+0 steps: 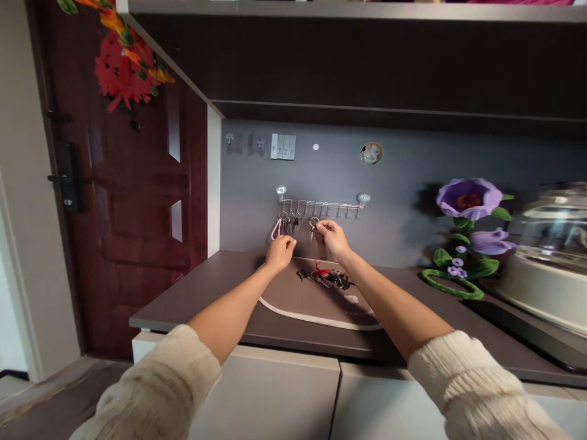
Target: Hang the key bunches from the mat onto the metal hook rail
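Observation:
My right hand [334,239] is closed on a key ring [313,221] with keys [312,233] hanging from it, just below the middle of a clear hook rail [323,204]. The fingers of my left hand [280,252] are curled together below the rail's left end, and nothing shows in them. Above that hand several keys [290,224] hang on the left hooks, with a pink loop [276,228] beside them. More keys and a red cord [323,269] lie in a pile on a brown mat [293,299] under my hands.
A purple flower ornament [470,201] stands on the counter [206,293] at right, beside a clear-domed appliance [554,244] and a flat dark object [527,336]. A dark shelf [348,67] overhangs the counter. Light switches [283,146] are on the wall; a brown door [132,244] is at left.

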`<control>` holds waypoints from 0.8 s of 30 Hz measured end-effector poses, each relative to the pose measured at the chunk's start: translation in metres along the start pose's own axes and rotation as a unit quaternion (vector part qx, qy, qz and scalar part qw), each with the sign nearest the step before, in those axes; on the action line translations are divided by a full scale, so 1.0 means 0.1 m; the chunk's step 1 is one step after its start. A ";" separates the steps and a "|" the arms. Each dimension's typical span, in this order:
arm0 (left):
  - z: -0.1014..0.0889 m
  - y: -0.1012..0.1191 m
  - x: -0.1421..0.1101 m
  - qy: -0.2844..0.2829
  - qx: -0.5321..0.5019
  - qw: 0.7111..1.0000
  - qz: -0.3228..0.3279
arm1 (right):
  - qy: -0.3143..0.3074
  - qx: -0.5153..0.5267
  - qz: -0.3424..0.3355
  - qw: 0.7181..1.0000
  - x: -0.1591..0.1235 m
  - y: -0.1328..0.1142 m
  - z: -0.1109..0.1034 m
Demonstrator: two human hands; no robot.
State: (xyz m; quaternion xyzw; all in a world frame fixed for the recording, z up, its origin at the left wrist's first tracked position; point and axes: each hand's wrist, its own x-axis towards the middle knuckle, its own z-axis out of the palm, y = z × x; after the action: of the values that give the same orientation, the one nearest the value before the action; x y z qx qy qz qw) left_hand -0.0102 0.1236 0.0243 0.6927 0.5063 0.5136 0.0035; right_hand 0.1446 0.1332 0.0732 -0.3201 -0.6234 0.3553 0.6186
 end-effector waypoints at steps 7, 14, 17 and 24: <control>0.00 -0.11 -0.12 -0.092 0.109 0.984 0.103 | 0.052 0.037 0.027 0.998 0.35 0.05 0.23; -0.02 -0.12 -0.13 -0.128 0.145 0.974 0.116 | 0.119 0.015 0.052 0.991 0.62 0.15 0.40; -0.03 -0.13 -0.13 -0.135 0.157 0.971 0.116 | 0.152 -0.049 0.043 0.986 0.70 0.22 0.45; -0.06 -0.11 -0.12 -0.140 0.172 0.968 0.115 | 0.194 -0.098 0.051 0.975 0.72 0.36 0.51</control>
State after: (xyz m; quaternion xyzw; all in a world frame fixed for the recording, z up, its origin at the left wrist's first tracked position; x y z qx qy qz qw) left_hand -0.0215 0.1175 0.0131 0.8017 0.4984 0.3132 -0.1038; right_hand 0.0899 0.2103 0.0831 -0.4729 -0.5065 0.2550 0.6745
